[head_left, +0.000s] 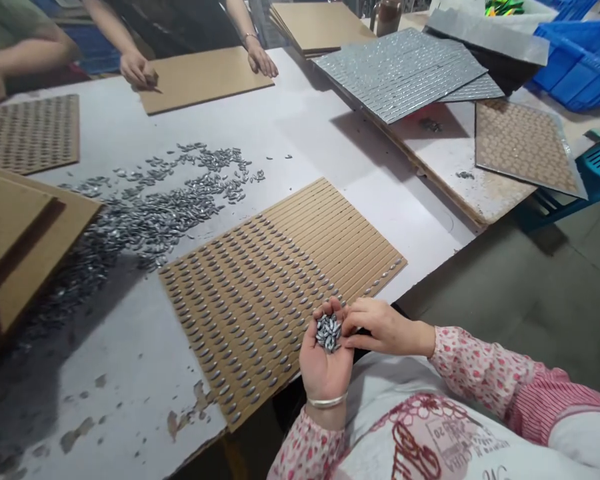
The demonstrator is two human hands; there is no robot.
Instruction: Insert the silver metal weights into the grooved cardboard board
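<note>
My left hand (326,368), palm up and cupped, holds a small heap of silver oval pieces (329,333) that look like metal. The fingers of my right hand (380,327) are bent and pinched together at the heap's right edge, on a small silver oval piece; the fingertips are partly hidden. Just beyond both hands lies a grooved brown board (363,237). Rows of the same ovals sit in its grooves over the left part, with a short row along the near right edge. Bare grooves show across the far right part.
Loose silver ovals (180,203) are spread over the white table (300,147). Brown boards (10,220) are stacked at left. Across the table, a co-worker's hands (139,70) rest on a plain board (205,77). Silver-covered sheets (400,70) and a blue crate (580,63) stand at right.
</note>
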